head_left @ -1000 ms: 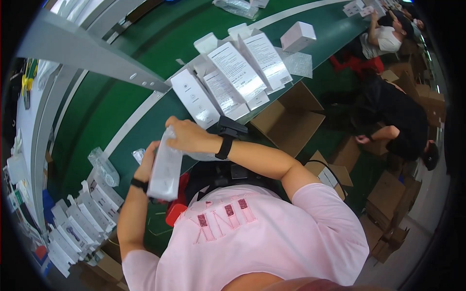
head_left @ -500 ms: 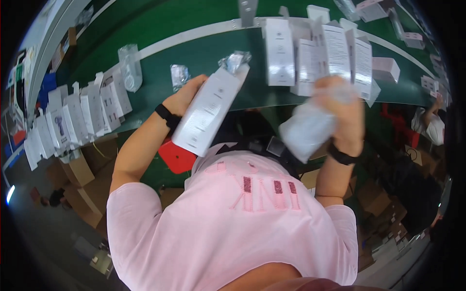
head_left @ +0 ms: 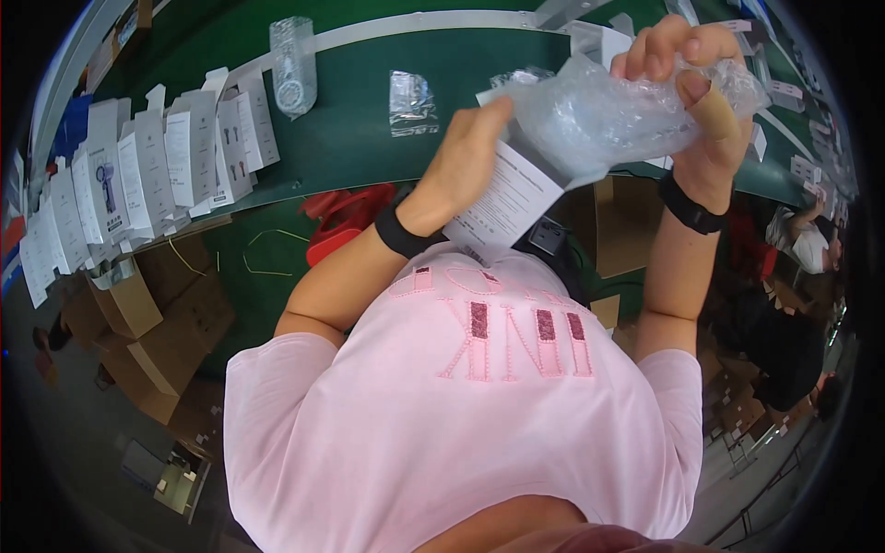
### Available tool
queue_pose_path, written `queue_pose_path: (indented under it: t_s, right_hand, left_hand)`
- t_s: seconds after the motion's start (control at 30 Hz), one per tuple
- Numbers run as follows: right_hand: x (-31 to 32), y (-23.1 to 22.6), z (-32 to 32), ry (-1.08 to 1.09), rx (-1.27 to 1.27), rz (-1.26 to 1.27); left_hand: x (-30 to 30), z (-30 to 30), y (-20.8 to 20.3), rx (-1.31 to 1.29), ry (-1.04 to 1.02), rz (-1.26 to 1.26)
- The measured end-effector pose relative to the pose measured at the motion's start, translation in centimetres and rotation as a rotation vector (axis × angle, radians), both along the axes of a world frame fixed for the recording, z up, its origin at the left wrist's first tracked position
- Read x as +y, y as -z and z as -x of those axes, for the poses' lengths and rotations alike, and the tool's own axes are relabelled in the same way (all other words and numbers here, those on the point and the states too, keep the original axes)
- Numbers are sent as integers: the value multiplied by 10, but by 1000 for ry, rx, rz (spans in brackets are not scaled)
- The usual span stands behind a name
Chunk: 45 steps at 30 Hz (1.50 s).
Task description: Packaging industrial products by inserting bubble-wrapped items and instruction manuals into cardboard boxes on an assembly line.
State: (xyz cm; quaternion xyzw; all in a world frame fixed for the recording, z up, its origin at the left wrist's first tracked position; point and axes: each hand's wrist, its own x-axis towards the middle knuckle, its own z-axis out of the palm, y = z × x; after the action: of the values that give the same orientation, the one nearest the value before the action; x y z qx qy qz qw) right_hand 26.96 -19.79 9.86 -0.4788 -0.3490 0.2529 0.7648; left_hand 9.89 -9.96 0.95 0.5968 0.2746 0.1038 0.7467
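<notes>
My left hand (head_left: 466, 161) is closed around a white printed carton (head_left: 509, 201), tilted in front of my chest with its upper end toward the right. In my right hand (head_left: 701, 78), fingers bent over it, is a clear bubble-wrap pouch (head_left: 604, 115); a pale item shows dimly inside. The lower end of the pouch lies against the carton's upper end; whether it is inside the opening I cannot tell. Beyond my left hand, a small clear plastic packet (head_left: 411, 101) lies on the green table (head_left: 355, 147). Another clear packet (head_left: 521, 77) shows just behind the carton.
A row of open white cartons (head_left: 138, 175) stands at the table's left. A bubble-wrapped item (head_left: 293, 69) lies near the back rail. Another white carton (head_left: 599, 41) is partly hidden behind my right hand. Brown cardboard boxes (head_left: 166, 341) and a red stool (head_left: 350, 221) are below the table edge.
My right hand has moved up and brought the bubble-wrap pouch to the carton. My left hand has moved right with the carton, which is turned to another face. The view has shifted rightward.
</notes>
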Motion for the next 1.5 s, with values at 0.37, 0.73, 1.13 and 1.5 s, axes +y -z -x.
queue_pose_path:
  t_s: [0.37, 0.73, 1.13, 1.5]
  right_hand:
    - [10, -24, 70, -300, -822, 815]
    - [11, 206, -33, 343, -628, 1326]
    - [44, 20, -14, 260, -184, 558]
    - [72, -39, 57, -1005, -1006, 963]
  left_hand:
    - [36, 39, -11, -211, 41, 70]
    - [89, 79, 20, 89, -316, 338]
    - [79, 42, -13, -14, -75, 360]
    - [44, 46, -16, -26, 124, 524]
